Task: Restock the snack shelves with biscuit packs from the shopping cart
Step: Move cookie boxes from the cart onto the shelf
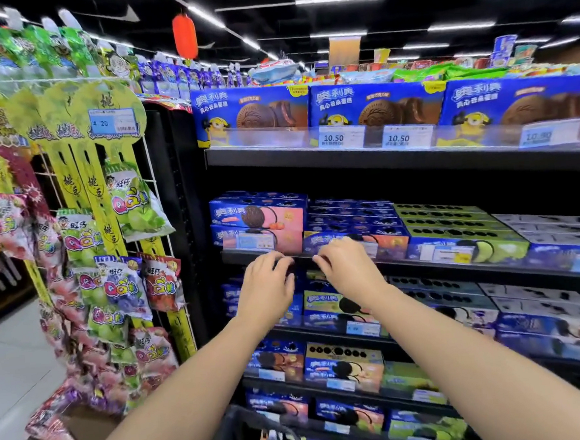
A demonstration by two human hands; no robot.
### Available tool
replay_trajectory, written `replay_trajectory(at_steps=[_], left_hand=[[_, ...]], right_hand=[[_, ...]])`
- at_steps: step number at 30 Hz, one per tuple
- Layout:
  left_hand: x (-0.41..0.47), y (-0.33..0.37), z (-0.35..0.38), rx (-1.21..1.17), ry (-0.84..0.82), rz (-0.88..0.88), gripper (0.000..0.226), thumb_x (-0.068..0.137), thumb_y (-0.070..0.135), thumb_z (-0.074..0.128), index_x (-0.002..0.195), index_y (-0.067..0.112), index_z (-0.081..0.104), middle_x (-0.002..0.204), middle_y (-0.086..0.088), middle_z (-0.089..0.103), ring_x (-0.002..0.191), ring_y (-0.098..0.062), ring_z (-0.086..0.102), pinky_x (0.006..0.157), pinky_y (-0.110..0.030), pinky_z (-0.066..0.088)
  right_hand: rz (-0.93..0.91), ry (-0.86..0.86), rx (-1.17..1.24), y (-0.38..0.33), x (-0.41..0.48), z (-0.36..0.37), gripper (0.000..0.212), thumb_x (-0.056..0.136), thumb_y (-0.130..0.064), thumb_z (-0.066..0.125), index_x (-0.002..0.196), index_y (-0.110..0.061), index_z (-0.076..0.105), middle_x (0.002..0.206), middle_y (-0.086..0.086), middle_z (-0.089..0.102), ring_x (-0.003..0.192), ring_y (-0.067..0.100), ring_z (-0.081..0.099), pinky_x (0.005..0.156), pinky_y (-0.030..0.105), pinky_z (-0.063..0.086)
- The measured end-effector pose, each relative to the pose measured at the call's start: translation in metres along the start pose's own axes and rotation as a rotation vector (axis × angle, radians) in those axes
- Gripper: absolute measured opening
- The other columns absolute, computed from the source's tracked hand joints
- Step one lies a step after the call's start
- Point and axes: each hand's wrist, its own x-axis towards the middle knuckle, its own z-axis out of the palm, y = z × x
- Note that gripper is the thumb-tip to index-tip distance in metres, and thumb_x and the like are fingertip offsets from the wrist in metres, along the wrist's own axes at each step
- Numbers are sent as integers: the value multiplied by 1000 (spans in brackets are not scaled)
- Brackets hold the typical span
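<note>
— Location of biscuit packs [257,220]?
— Stacked flat on shelf [422,267], twelve o'clock from both grips; shopping cart [229,426] at six.
— Grips?
— Left grip [267,286] and right grip [350,270]: fingers curled at shelf lip. Pinching anything? Cannot tell.
— Handling?
— Probably light, stiff cardboard with crushable corners; best held across long sides.

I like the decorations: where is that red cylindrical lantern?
Head view, upper left of centre: the red cylindrical lantern hangs from the dark ceiling, above the blue cardboard biscuit boxes on the top shelf.
</note>
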Motion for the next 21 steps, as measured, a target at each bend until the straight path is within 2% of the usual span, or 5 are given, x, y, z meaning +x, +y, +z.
replay_trajectory(at_steps=[7, 10, 17, 21], left_hand=[[-78, 51, 52, -67, -170, 35, 21, 96, 21, 57, 109, 8, 67, 107, -10, 65, 101, -32, 60, 89, -45, 48], [-130, 73, 87, -120, -281, 12, 22, 96, 22, 57, 111, 9, 67, 108, -10, 65, 101, -33, 60, 86, -45, 49], [-271, 113, 185, -171, -654, -42, 26, 98, 22, 50, 117, 11, 63, 114, -10, 61, 109, -32, 56, 95, -43, 45], [-358, 124, 238, -216, -860, -175, 25, 100, 25, 47, 117, 12, 60, 116, -8, 58, 110, -30, 55, 94, -40, 46]], right_hand=[[-46, -204, 35, 23, -115, 56, 35, 105, -33, 43, 102, -13, 72, 101, 9, 69, 99, 32, 59, 85, 43, 49], [-17, -333, 69, 41, -179, 90, 34, 105, -31, 44, 99, -11, 70, 99, 10, 68, 98, 33, 60, 84, 44, 50], [139, -697, 151, 76, -329, 188, 33, 104, -35, 44, 103, -12, 69, 108, 12, 68, 105, 33, 62, 83, 42, 50], [346, -904, 255, 91, -422, 246, 27, 102, -38, 47, 106, -20, 67, 109, 10, 68, 103, 32, 64, 82, 38, 52]])
